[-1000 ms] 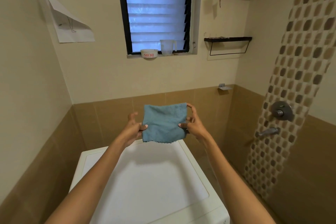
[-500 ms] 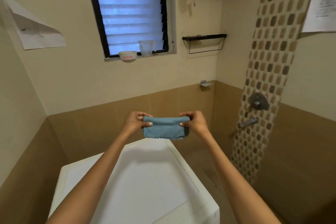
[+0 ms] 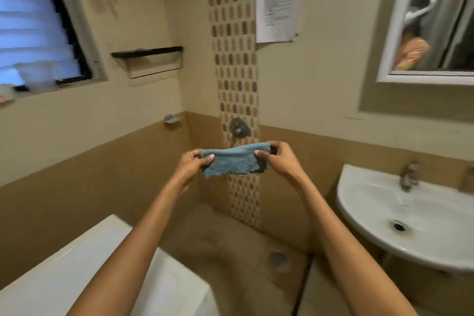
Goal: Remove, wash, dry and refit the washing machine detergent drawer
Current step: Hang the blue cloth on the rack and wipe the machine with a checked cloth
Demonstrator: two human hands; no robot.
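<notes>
A small blue cloth (image 3: 232, 160), folded into a flat band, hangs in the air between both hands at arm's length. My left hand (image 3: 191, 165) pinches its left end and my right hand (image 3: 278, 159) pinches its right end. The white washing machine top (image 3: 64, 269) lies at the lower left, under my left forearm. The detergent drawer is not in view.
A white wash basin (image 3: 400, 215) with a tap (image 3: 408, 174) hangs on the right wall under a mirror (image 3: 436, 18). Straight ahead a shower valve (image 3: 239, 128) sits on the mosaic strip. A floor drain (image 3: 277, 258) lies below. Window (image 3: 30, 20) and wall shelves (image 3: 148, 52) at left.
The cloth went from an open square to a folded band. My view has swung right, from the window wall and machine toward the shower corner and basin, with both hands still holding the cloth.
</notes>
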